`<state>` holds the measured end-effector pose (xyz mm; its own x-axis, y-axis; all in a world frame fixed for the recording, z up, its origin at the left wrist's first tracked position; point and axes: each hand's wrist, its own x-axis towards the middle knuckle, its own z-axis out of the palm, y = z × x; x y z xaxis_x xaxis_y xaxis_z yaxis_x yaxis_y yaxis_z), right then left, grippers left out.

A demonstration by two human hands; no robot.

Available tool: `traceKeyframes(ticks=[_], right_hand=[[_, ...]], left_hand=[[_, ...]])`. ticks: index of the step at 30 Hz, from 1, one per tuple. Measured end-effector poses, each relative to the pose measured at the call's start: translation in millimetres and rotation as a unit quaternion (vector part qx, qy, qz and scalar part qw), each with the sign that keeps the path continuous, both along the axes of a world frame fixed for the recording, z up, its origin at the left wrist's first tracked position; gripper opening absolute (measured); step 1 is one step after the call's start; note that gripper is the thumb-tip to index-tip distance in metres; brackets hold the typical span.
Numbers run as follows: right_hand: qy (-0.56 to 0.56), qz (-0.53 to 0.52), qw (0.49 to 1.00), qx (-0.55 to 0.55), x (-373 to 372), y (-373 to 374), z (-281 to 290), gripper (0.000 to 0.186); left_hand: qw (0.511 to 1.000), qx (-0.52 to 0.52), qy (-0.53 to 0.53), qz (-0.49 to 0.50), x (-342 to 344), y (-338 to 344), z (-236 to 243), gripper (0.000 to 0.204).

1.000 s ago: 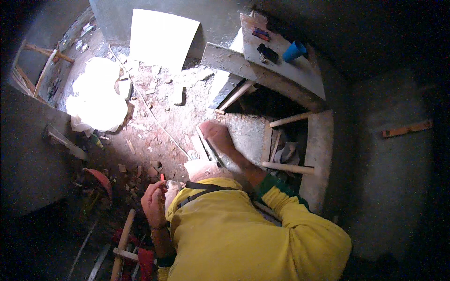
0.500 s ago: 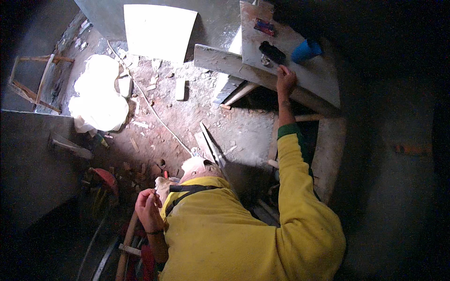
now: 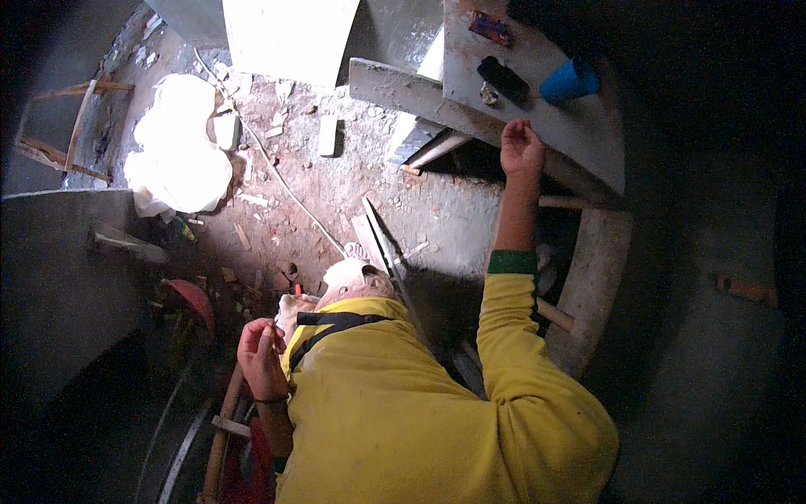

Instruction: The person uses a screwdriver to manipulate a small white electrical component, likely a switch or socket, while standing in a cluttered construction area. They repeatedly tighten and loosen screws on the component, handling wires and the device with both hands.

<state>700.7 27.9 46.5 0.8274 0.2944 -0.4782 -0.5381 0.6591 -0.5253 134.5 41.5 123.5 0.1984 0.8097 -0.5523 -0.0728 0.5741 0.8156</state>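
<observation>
A blue cup [image 3: 571, 81] sits on a grey counter [image 3: 579, 139]. Left of the cup lie a black object [image 3: 502, 78] and a small crumpled piece [image 3: 489, 93]. Just below-left of the cup is the person's right hand [image 3: 522, 147]; well below-left, the left hand [image 3: 262, 357]. Both have fingers curled narrow; whether either holds anything, I cannot tell.

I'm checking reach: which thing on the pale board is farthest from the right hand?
The red packet, nearest the picture's top edge; black object, pale item and blue cup are all nearer the right hand.
</observation>
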Motion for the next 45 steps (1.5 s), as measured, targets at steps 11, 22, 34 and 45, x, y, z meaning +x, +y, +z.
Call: traceKeyframes(ticks=[11, 22, 34, 45], right_hand=[[-0.624, 0.087, 0.508, -0.587, 11.3, 28.6, -9.1, 0.043], [-0.706, 0.045, 0.352, -0.613, 60.6, 36.9, -29.7, 0.051], [-0.686, 0.445, 0.49, -0.301, -299.0, 46.6, 57.0, 0.036], [-0.775, 0.462, 0.428, -0.063, -453.2, -0.6, 109.8, 0.041]], left_hand=[[0.998, 0.002, 0.018, 0.062, -30.9, -17.4, -9.4, 0.016], [0.973, 0.032, 0.104, 0.204, -83.9, -47.2, -1.1, 0.011], [0.989, 0.031, 0.082, 0.117, -54.8, -35.6, 37.6, 0.018], [0.992, 0.125, -0.014, 0.034, -79.9, -28.8, 56.9, 0.048]])
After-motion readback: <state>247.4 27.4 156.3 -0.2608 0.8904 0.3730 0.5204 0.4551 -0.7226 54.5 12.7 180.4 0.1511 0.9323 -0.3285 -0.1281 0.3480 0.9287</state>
